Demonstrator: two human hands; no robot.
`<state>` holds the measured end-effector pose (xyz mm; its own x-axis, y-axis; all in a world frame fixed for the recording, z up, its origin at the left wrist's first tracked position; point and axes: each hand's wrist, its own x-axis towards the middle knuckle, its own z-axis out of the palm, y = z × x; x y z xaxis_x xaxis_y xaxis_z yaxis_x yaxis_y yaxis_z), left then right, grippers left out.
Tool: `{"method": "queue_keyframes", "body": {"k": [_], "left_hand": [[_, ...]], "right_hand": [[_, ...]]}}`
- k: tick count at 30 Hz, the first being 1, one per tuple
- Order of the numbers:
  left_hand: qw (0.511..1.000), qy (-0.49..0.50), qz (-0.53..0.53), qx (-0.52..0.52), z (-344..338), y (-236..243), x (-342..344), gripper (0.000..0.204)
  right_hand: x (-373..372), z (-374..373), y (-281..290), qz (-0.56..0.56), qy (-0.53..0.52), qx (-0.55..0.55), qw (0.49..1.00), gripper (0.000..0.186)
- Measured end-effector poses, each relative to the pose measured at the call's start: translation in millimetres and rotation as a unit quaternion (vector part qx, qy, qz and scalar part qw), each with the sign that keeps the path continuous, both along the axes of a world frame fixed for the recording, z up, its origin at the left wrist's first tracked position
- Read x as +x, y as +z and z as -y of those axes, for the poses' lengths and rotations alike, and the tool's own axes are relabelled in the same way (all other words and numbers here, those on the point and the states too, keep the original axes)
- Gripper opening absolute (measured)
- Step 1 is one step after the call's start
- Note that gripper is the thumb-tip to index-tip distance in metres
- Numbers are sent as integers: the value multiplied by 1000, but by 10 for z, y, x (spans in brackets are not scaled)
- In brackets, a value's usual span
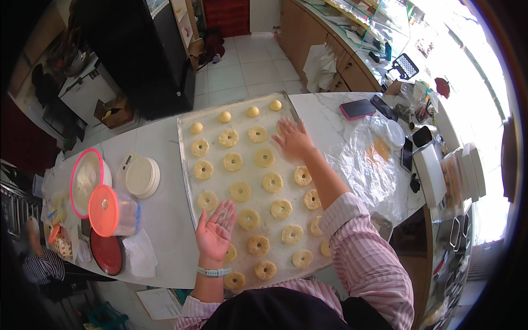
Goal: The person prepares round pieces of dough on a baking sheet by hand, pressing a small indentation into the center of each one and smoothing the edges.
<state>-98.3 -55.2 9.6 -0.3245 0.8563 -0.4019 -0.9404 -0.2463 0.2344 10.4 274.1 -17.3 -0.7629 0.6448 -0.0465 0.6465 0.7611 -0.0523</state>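
Note:
A large metal tray [184, 165] holds several rows of pale dough rings [272, 181], with a row of small round dough balls [252, 111] along its far edge. My right hand [292, 140] is spread, palm down, near the tray's upper right, over a dough piece that it mostly hides; whether it touches it I cannot tell. It looks slightly blurred. My left hand [215, 231] is palm up above the lower left of the tray, fingers apart and dusted white, holding nothing.
The marble counter [165, 223] carries a scale [140, 176], lidded tubs [104, 209] on the left, and plastic wrap [363, 165] and phones [357, 109] on the right. Another person's striped sleeve [43, 267] shows at far left. A black fridge [137, 55] stands beyond.

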Motion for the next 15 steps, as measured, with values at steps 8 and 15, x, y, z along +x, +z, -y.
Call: {"method": "queue_keyframes", "body": {"k": [8,15], "left_hand": [[999,28,41,19,28,-65,-56,51],[998,42,54,8,38,-61,-41,47]], "right_hand": [[-44,53,28,17,22,-5,1000,63],[4,-199,-10,-56,-54,-39,996,53]]}}
